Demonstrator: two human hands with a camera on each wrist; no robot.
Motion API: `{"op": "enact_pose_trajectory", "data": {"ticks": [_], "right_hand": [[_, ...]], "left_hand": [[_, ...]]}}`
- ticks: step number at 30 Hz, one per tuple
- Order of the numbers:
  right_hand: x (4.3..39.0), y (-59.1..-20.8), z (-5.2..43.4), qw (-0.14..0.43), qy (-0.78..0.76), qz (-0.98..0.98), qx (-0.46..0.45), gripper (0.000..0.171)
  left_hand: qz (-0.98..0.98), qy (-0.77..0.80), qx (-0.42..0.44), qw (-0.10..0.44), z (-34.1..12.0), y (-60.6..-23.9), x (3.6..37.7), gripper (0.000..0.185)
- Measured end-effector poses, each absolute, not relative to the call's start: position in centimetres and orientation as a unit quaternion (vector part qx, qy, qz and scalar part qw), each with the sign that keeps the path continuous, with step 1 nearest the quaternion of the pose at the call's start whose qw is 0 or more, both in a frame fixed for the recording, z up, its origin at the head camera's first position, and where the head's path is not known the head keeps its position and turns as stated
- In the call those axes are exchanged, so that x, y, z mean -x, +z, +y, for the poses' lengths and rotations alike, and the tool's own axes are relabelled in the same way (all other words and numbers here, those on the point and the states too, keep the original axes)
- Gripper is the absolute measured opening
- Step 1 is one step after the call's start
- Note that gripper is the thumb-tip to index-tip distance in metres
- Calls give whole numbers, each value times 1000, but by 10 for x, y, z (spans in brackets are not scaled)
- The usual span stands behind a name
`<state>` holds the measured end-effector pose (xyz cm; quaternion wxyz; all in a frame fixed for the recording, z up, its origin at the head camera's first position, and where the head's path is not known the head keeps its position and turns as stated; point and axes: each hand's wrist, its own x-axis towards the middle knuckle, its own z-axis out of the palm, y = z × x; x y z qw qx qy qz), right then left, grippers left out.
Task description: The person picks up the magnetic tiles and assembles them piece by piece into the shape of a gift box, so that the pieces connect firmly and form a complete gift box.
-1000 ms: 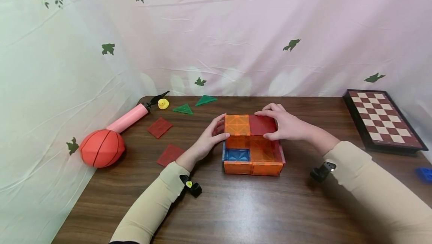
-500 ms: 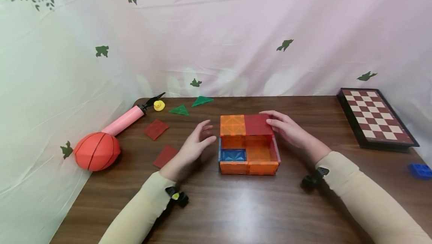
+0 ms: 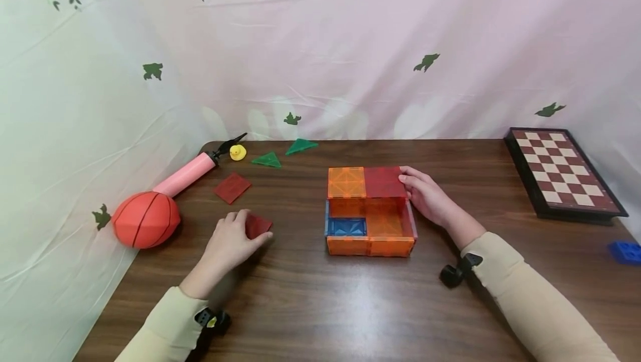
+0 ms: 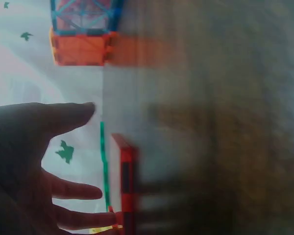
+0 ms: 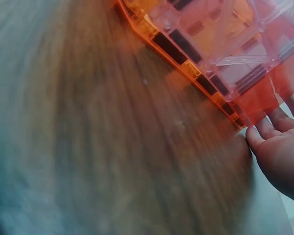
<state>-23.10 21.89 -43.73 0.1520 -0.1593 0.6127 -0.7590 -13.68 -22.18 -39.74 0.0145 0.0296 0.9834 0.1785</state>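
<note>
The pale curtain (image 3: 320, 50) with its green leaf prints wraps the back and left side, and below it the dark wood tabletop (image 3: 350, 306) carries everything. Off to my right sits the chessboard (image 3: 563, 173), well apart from my hands. On the left edge the orange ball (image 3: 145, 218) rests just beside the pink pump (image 3: 187, 173), which points toward the little yellow duck (image 3: 237, 152).

Centre stage is the tile box (image 3: 369, 211), orange walls, a blue tile on its floor, and two tiles lying as a half roof over the far side: one orange, one red. My right hand (image 3: 425, 195) is at that box's far right corner, fingers fairly straight, tips touching the edge of the red roof tile (image 3: 383, 182); the right wrist view shows the fingertips against the orange wall.

My left hand (image 3: 231, 242) is well to the left of the box, fingers curled over a loose red square tile (image 3: 257, 225) lying flat on the tabletop. The left wrist view is blurred, with my thumb spread away from the fingers, so I cannot tell if the grip is complete.

Another red square (image 3: 232, 187) lies farther back, and two green triangles (image 3: 267, 160) sit near the duck. A small blue block (image 3: 624, 252) is at the far right edge.
</note>
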Motion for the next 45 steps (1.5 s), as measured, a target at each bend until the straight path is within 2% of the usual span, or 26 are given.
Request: {"op": "enact_pose_trajectory", "data": {"ticks": [9,15,20,25,32,37,45], "right_hand": [[232,-437,220,144,-764,608,157,22],[232,-438,220,150,-765,606,156,22],[232,-437,220,147,-763,611,155,22],[232,-437,220,147,-764,608,157,21],[231,-437,218,148,-767,604,156,20],[231,-436,219,150,-762,612,149,21],[231,-436,218,152,-757,619,140,25]], "left_hand": [[987,157,-45,-8,-227,-410,140,57],[978,191,-81,-20,-219,-410,138,57],[956,242,-157,-53,-198,-395,137,58],[917,273,-277,-87,-169,-381,137,59],[870,255,-411,-99,-126,-377,146,59],[853,241,-451,-104,-103,-375,157,60],[848,235,-467,-89,-93,-381,168,60]]}}
